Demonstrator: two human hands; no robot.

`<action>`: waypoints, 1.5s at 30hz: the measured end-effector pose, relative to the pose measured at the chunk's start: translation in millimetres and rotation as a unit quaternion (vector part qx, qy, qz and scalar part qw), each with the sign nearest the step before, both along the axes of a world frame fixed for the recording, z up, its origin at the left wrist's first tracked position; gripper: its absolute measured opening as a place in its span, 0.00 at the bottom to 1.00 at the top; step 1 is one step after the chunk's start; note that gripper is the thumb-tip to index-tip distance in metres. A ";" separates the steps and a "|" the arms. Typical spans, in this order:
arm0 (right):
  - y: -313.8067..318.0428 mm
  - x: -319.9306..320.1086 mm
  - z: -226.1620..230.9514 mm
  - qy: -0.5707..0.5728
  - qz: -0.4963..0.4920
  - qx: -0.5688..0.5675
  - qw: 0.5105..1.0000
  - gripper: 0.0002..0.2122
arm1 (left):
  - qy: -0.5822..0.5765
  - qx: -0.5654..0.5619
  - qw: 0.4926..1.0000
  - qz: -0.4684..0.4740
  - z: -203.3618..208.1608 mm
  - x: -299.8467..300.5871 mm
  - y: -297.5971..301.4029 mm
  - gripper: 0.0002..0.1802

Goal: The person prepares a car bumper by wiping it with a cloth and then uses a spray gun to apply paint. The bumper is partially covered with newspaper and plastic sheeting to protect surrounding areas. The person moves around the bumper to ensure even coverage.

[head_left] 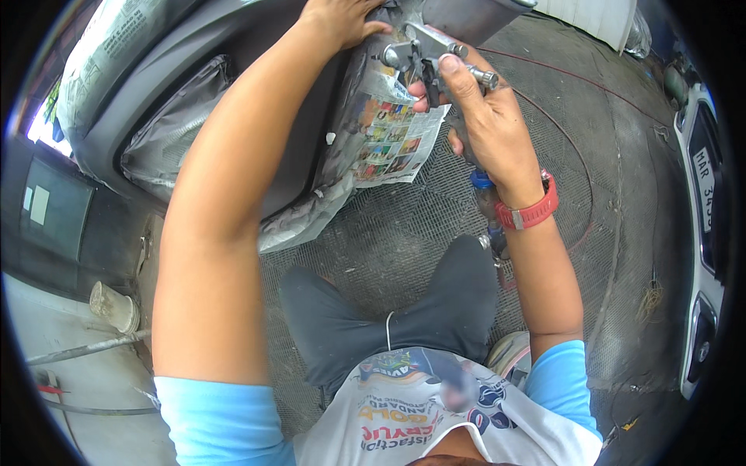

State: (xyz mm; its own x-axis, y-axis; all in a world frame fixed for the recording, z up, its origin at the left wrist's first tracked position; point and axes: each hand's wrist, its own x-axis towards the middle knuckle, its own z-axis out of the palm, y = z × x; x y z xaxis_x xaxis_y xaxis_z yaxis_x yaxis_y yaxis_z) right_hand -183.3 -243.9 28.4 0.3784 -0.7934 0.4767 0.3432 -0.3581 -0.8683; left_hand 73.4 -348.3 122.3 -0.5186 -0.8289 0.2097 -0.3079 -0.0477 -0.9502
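Note:
My right hand (493,116), with a red watch on its wrist, is closed around the handle of a metal spray gun (431,50). A blue fitting (481,180) shows below the grip. To the left, my left hand (339,19) lies at the upper edge of a dark grey car body part (284,167). Its thumb is stretched out, and its fingertips are partly cut off by the picture's top edge. Newspaper masking (396,140) hangs from the part's right side, just below the gun. Wrinkled masking sheet (177,128) covers an opening in the part.
A thin red hose (587,175) curves over the textured dark floor mat (373,225) on the right. A white car (703,217) stands at the far right. At the left, a dirty white bucket (113,307) lies near a metal pipe (89,347).

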 end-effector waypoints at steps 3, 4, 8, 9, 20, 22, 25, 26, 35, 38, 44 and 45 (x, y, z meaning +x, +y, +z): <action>-0.7 5.4 7.1 0.002 0.006 -0.004 1.000 0.24 | 0.006 0.030 0.997 0.068 8.8 -16.6 -4.9 0.44; -1.5 4.1 6.6 0.013 0.003 -0.006 1.000 0.24 | 0.006 0.037 0.996 0.075 9.3 -20.3 -6.7 0.43; 0.1 1.7 7.1 0.024 0.001 -0.015 1.000 0.24 | -0.021 0.023 0.998 0.055 -6.1 -3.9 19.1 0.44; 1.6 2.7 3.5 0.028 0.008 -0.004 1.000 0.25 | -0.049 0.001 0.998 0.030 -16.8 11.7 30.9 0.50; 51.2 24.7 -45.9 0.062 0.158 0.080 0.982 0.24 | 0.312 0.120 0.941 0.049 -165.2 72.0 198.0 0.53; 59.0 30.3 -57.9 0.056 0.183 0.091 0.977 0.23 | 0.329 0.126 0.933 0.069 -187.1 81.0 219.9 0.53; 66.8 31.8 -67.4 0.078 0.198 0.109 0.971 0.23 | 0.357 0.140 0.919 0.091 -218.6 95.5 253.9 0.52; 68.4 30.8 -69.3 0.079 0.196 0.113 0.971 0.23 | 0.363 0.145 0.915 0.097 -228.6 99.2 264.4 0.52; 87.3 12.9 -71.2 0.089 0.215 0.138 0.963 0.25 | 0.422 0.113 0.896 0.079 -264.7 86.4 274.5 0.49; 94.0 11.4 -70.0 0.064 0.206 0.113 0.970 0.26 | 0.415 0.087 0.904 0.054 -265.0 61.0 253.3 0.49; 101.6 17.4 -68.6 0.069 0.188 0.081 0.976 0.28 | 0.525 0.039 0.849 -0.045 -262.3 31.0 210.8 0.50; 102.6 19.5 -69.2 0.070 0.184 0.073 0.978 0.29 | 0.528 0.028 0.848 -0.036 -262.0 30.7 205.4 0.49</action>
State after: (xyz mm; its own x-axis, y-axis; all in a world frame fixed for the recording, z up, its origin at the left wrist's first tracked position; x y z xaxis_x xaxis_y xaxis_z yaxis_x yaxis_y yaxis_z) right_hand -163.8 -141.3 -40.8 0.7037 -0.6475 0.2926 0.3002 -0.1022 -0.9484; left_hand 104.1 -142.9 -139.7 -0.1164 -0.8268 0.5503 -0.9887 0.0439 -0.1432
